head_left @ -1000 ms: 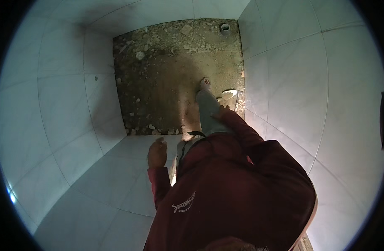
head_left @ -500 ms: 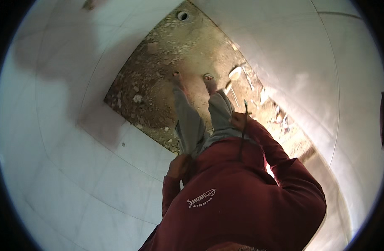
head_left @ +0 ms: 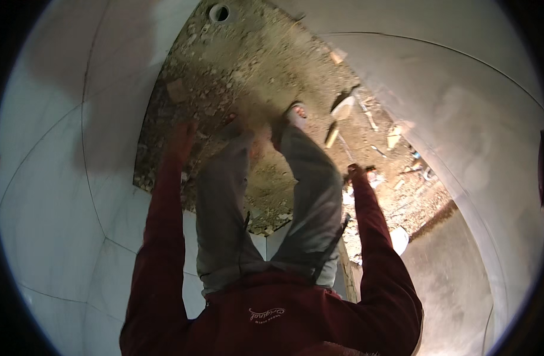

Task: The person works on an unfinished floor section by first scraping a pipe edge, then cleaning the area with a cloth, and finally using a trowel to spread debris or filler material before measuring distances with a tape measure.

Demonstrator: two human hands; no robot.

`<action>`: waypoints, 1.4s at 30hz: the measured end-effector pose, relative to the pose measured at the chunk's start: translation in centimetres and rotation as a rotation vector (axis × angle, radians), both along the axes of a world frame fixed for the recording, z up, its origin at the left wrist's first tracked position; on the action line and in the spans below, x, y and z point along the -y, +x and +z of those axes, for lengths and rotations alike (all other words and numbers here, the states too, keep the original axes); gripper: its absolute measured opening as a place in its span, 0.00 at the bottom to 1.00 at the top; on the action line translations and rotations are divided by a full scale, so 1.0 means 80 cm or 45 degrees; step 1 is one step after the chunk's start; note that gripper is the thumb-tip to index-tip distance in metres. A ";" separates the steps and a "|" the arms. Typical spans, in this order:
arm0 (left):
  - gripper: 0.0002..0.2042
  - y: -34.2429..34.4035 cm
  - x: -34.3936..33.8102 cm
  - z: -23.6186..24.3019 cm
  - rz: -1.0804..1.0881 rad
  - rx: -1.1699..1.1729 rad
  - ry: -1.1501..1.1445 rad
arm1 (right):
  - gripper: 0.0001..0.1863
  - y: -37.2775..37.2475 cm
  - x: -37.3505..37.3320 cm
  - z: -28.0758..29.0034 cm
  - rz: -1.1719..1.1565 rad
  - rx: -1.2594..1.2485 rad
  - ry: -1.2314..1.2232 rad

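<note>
Head camera view, looking down over a person's dark red sweatshirt and grey trousers, knees parted. Both arms stretch forward, 1 outside each leg. The left arm is nearly straight; the left hand is over the rubble-strewn dirt floor, to the left of the shins. It is dim and blurred, so I cannot tell whether its fingers are apart, together or closed on something. The right hand is lower in the frame, outside the right leg, its forearm angled slightly inward. Its grip cannot be told either.

A thin pale rod lies on the floor with its near end close to the right hand. Just beyond is a pale-bladed tool with a yellowish handle, beside the right foot and apart from the hand.

The 2 legs stand between the hands. Brightly lit scraps lie along the right edge of the floor. A round white object is partly hidden behind the right sleeve. At the top is an open pipe end. Pale tiled walls curve around both sides.
</note>
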State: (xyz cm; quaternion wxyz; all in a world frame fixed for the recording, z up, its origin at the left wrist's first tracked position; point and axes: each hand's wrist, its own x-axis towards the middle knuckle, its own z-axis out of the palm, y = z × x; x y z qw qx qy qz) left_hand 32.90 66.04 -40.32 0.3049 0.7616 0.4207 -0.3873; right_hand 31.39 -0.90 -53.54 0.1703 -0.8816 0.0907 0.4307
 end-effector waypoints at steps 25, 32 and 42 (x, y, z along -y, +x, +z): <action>0.48 0.288 -0.113 -0.570 0.169 1.411 0.016 | 0.24 0.192 0.131 -0.355 0.236 0.443 -1.042; 0.40 0.313 -0.112 -0.576 0.277 1.588 -0.053 | 0.10 0.223 0.100 -0.275 0.540 0.857 -0.415; 0.28 0.308 -0.129 -0.571 0.672 1.461 -0.542 | 0.11 0.337 -0.164 -0.049 0.532 0.138 -0.075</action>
